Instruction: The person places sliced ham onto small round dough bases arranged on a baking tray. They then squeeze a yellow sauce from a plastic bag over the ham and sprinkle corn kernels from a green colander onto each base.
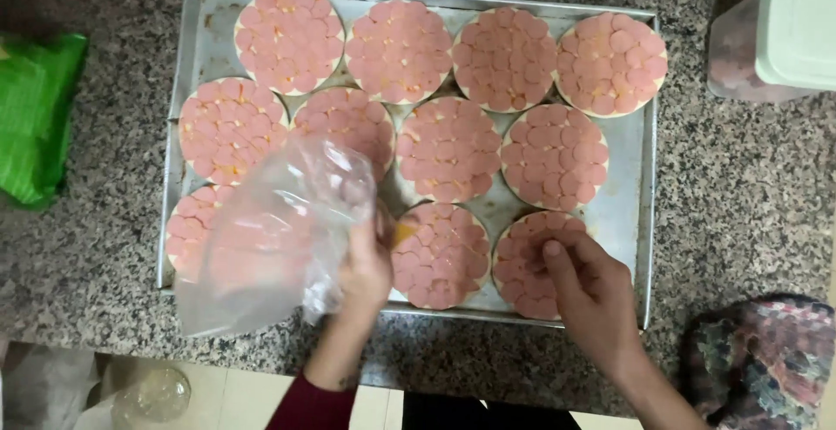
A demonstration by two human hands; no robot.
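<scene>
Left hand (364,266) grips a clear plastic bag of pink sausage slices (274,238); right hand (585,284) pinches slices onto the nearest round dough base (531,264); the sagging bag could smear toppings beneath.

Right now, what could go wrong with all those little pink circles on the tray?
The clear plastic bag in the left hand hangs over the left rounds and might drag slices off. The right hand presses on the bottom-right round, so slices could slide. That round sits near the metal tray edge.

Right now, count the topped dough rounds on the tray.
11 rounds on the tray: four along the back row, four in the middle, three in front. The clear bag covers part of the front-left one and could hide more.
</scene>
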